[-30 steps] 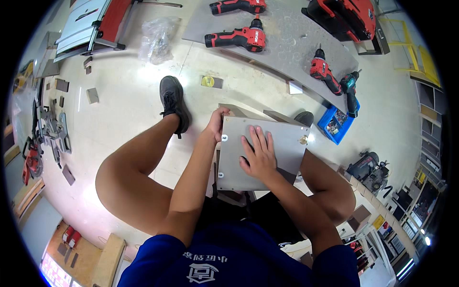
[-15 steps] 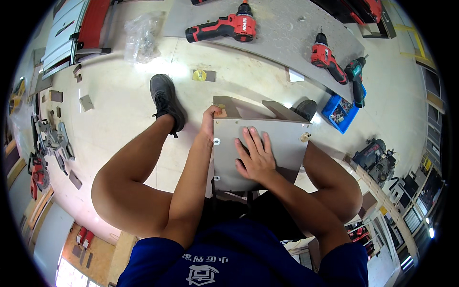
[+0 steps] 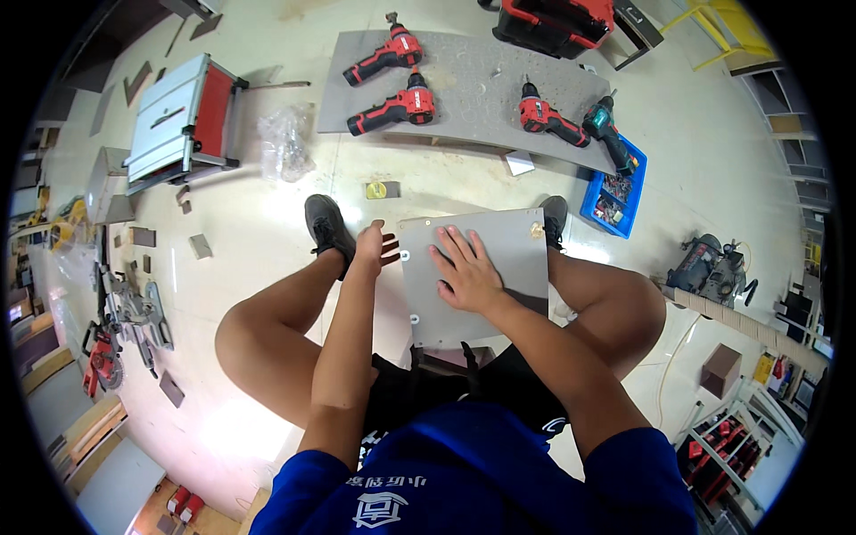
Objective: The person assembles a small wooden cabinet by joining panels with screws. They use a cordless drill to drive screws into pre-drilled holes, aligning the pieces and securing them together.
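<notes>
A grey panel (image 3: 481, 267), the top face of a boxlike board assembly, lies between my thighs. Small white round fittings sit along its left edge, and a chipped or stained patch marks its far right corner. My right hand (image 3: 470, 275) rests flat on this panel with fingers spread. Just off the left edge is my left hand (image 3: 374, 248), its fingers apart and pointing toward the panel, holding nothing that shows. Whether its fingertips touch the edge I cannot tell. Most of the assembly below the panel is hidden.
Ahead, a low grey board (image 3: 473, 89) carries several drills, including a teal one (image 3: 606, 129). A blue bin (image 3: 629, 192) of small hardware stands at its right end. On the floor lie a yellow tape measure (image 3: 378, 190), a plastic bag (image 3: 287, 143) and a miter saw (image 3: 129, 308).
My left hand has let go of the assembly's far left corner and opened beside the edge. The panel now looks flatter, its far inner boards hidden. The view has shifted.
</notes>
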Demonstrator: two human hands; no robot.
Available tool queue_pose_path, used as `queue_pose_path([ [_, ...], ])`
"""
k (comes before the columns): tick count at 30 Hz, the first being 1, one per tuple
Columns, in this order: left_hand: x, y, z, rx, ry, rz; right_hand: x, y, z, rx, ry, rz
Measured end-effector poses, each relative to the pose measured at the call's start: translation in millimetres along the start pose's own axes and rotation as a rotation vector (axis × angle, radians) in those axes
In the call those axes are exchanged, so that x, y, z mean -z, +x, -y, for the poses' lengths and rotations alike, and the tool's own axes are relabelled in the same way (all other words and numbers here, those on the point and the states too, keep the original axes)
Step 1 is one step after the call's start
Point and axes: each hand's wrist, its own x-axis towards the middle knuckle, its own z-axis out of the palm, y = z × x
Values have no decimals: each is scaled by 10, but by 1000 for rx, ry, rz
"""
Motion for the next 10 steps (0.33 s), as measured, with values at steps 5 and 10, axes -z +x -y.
queue_pose_path([
  [5,120,-628,-2,-769,478,-91,-67,-15,25,6,-41,-62],
  [10,-262,-1130,746,-1391,1233,-242,-96,-89,-58,11,56,-127],
])
